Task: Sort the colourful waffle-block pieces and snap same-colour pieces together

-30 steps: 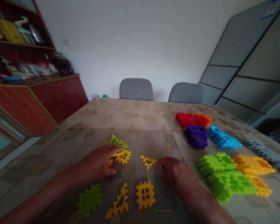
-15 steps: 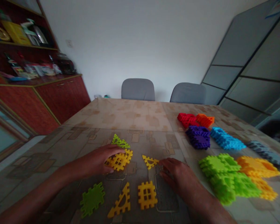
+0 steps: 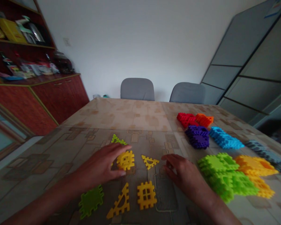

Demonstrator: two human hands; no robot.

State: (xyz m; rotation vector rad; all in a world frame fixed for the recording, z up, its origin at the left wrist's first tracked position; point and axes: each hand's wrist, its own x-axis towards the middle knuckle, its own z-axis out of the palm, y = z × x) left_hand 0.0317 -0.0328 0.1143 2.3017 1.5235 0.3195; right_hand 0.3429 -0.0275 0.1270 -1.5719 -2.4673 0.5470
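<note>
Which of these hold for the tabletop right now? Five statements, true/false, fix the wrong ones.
1. The right hand is gripping the small yellow triangle. False: the small yellow triangle lies on the table, with a gap between it and the right hand.
2. The purple pile sits nearer the camera than the red pile. True.
3. The light blue pile is left of the purple pile. False: it is to the right.
4. The green square lies left of the large yellow triangle. True.
5. Two grey chairs stand beyond the table's far edge. True.
</note>
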